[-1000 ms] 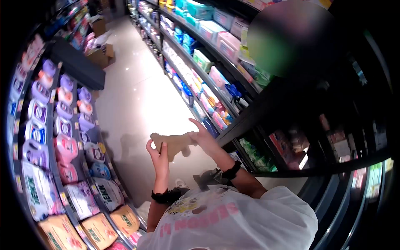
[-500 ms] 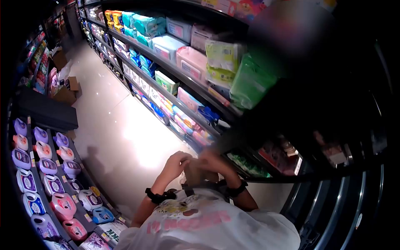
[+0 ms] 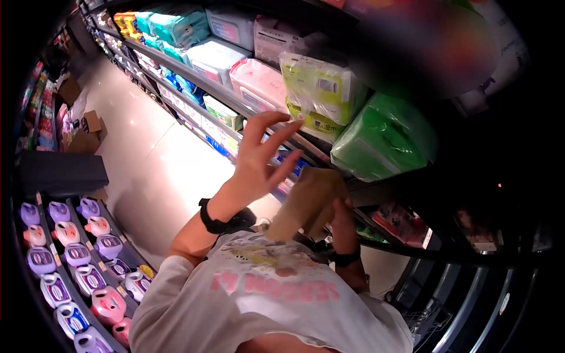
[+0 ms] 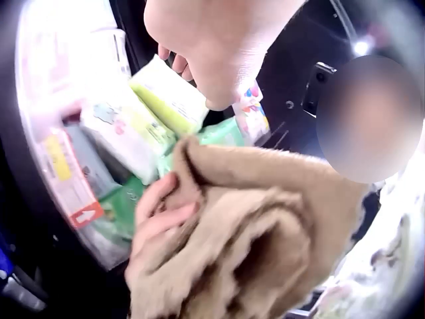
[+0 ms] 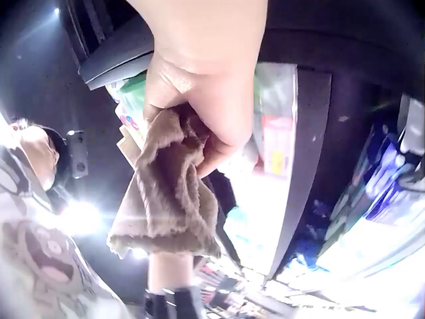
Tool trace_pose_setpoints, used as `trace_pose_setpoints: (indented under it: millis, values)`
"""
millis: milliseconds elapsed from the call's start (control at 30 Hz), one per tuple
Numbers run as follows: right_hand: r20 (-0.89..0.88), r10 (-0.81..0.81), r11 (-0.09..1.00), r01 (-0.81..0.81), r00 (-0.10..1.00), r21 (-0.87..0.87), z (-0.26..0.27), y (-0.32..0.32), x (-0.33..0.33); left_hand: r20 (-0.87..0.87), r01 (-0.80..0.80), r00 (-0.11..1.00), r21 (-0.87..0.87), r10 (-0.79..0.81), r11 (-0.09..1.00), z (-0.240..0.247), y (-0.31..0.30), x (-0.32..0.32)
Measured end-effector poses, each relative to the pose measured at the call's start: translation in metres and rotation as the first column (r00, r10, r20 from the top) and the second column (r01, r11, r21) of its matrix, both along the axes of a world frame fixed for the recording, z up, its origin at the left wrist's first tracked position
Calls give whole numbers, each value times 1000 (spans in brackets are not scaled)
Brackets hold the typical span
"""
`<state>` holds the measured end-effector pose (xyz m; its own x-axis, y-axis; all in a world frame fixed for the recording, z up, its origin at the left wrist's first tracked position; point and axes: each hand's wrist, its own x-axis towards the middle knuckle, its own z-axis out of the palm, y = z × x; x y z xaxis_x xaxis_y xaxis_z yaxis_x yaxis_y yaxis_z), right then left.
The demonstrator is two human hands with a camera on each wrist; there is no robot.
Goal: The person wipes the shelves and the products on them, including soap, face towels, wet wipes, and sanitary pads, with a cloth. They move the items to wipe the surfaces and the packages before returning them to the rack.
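Note:
In the head view my left hand (image 3: 253, 167) is raised by the shelf packs with its fingers spread and nothing in them. The left wrist view shows this hand (image 4: 212, 50) above a brown cloth (image 4: 265, 219), not touching it. My right hand (image 3: 343, 220) holds the folded cloth (image 3: 309, 200) in front of the shirt. In the right wrist view my right hand (image 5: 206, 86) pinches a bunched end of the fuzzy cloth (image 5: 169, 193), and the rest hangs down. The right fingers (image 4: 163, 216) lie against the cloth's edge in the left wrist view.
A shelf (image 3: 218, 88) with a pink pack (image 3: 259, 82), a yellow-green pack (image 3: 318, 88) and a green pack (image 3: 382, 141) runs along the right. Detergent bottles (image 3: 109, 303) stand at the left. Cardboard boxes (image 3: 85, 135) lie on the aisle floor (image 3: 138, 135).
My left hand has let go of the cloth and moved up towards the shelf. The cloth stays in my right hand, now further right. The view has shifted towards the shelf.

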<state>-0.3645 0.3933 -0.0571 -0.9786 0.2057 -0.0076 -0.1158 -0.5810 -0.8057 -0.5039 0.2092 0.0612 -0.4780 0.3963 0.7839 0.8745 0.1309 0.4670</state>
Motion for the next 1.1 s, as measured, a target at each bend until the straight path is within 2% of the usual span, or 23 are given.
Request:
trace_pose_setpoints:
  millis: [67,200,233,267,300,333,367,400,433,467,500,600,633,667,733,800,867,900,933,1000,1033,1100]
  values:
    - [-31,-36,998,37,999,42,10,-1,2,-201,83,976,16,-78,996,16,16,-6]
    - [-125,-153,947,182,980,266,57,-15,35,-315,185,933,17,-171,983,53,43,-16]
    - [-42,-451,741,400,892,539,63,-22,47,-320,209,927,10,-195,978,59,51,-19]
    - [-49,-487,718,431,872,546,74,-25,49,-327,228,921,5,-214,974,63,57,-22]
    - [-345,-620,225,581,705,782,88,-28,48,-322,213,921,-49,-218,976,66,60,-24]
    - [-642,-550,-336,562,534,756,101,-31,46,-326,247,913,-43,-247,968,66,61,-27]
    - [-646,-562,-356,554,516,752,113,-38,40,-300,284,909,-59,-288,957,62,61,-31]
    - [-555,-759,-92,789,339,607,123,-48,29,-275,320,903,-79,-329,944,59,62,-35]
    - [-360,-908,103,946,215,307,133,-55,20,-278,317,903,-85,-328,945,58,61,-36]
    - [-688,-685,-400,666,239,629,145,-52,22,-270,330,900,-88,-341,940,57,60,-37]
    - [-677,-700,-406,655,225,637,142,-52,13,-273,333,896,-105,-350,937,57,58,-39]
    - [-793,-517,-496,643,321,583,115,-51,-24,-289,347,885,-116,-365,931,54,58,-43]
    - [-746,-566,-455,622,351,638,100,-53,-30,-300,356,879,-103,-370,929,52,59,-44]
    - [-798,-481,-556,577,364,599,96,-54,-28,-293,356,880,-116,-374,927,52,58,-44]
    - [-727,-559,-542,489,398,684,79,-55,-22,-306,359,874,-119,-378,926,51,58,-44]
    - [-692,-616,-521,464,376,716,74,-57,-16,-301,375,867,-131,-397,918,52,56,-46]
    - [-729,-581,-503,544,363,672,74,-51,-8,-305,370,864,-156,-401,916,52,55,-47]
    - [-732,-650,-461,659,205,594,82,-50,-15,-317,372,859,-151,-402,916,51,55,-48]
    - [-774,-571,-597,509,275,621,102,-49,-7,-327,375,855,-149,-403,915,49,55,-49]
    - [-806,-563,-533,667,179,521,131,-47,-13,-350,362,851,-151,-392,920,47,56,-49]
    - [-804,-569,-534,666,172,521,129,-45,-15,-353,356,853,-147,-385,923,47,56,-49]
    - [-732,-630,-447,650,260,615,123,-43,-18,-357,362,851,-135,-386,922,48,56,-49]
